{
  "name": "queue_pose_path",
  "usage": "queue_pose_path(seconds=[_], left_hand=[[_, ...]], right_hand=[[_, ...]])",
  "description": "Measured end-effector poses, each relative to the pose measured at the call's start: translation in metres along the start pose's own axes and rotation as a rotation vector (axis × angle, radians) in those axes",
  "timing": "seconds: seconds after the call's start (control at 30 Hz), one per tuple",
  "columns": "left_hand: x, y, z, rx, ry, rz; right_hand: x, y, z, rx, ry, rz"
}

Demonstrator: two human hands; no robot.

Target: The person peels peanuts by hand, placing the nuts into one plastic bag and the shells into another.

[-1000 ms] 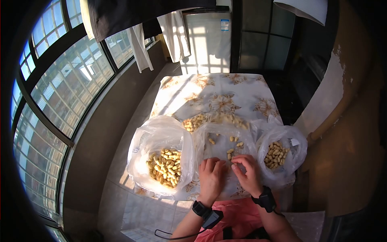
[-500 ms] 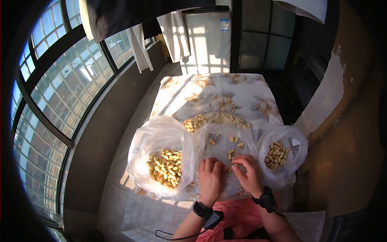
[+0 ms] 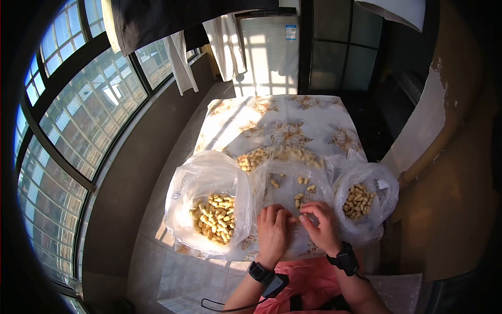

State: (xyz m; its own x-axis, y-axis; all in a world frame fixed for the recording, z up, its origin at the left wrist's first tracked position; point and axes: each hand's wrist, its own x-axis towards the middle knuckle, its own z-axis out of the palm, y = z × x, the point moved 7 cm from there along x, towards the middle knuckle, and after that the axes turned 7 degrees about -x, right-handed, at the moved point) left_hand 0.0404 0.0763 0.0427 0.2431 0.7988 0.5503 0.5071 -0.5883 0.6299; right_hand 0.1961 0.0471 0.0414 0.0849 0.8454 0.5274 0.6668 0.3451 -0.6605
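My left hand (image 3: 273, 231) and my right hand (image 3: 320, 226) meet fingertip to fingertip over the middle plastic sheet (image 3: 286, 184), pinching a peanut (image 3: 294, 220) between them. A few loose peanuts (image 3: 299, 196) lie just beyond my fingers. To the left an open plastic bag (image 3: 206, 180) holds a heap of peanuts in their shells (image 3: 214, 217). On the right a smaller bag (image 3: 368, 180) holds more peanuts (image 3: 358, 200). A pile of peanuts (image 3: 277, 155) lies behind the sheet. Both wrists wear black bands.
The table has a floral cloth (image 3: 282, 123) lit by sun. A grid window (image 3: 83, 112) curves along the left. Clothes (image 3: 226, 44) hang beyond the table in front of a white cabinet (image 3: 272, 49). A worn wall (image 3: 444, 120) stands close on the right.
My fingertips have drawn closer together over the peanut. Otherwise hands and bags stay in place.
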Motion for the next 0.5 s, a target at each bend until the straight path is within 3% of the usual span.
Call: queue_pose_path(seconds=[0.5], left_hand=[[-0.001, -0.002, -0.003, -0.125, -0.056, 0.040]], right_hand=[[0.001, -0.012, 0.002, 0.050, -0.049, -0.125]])
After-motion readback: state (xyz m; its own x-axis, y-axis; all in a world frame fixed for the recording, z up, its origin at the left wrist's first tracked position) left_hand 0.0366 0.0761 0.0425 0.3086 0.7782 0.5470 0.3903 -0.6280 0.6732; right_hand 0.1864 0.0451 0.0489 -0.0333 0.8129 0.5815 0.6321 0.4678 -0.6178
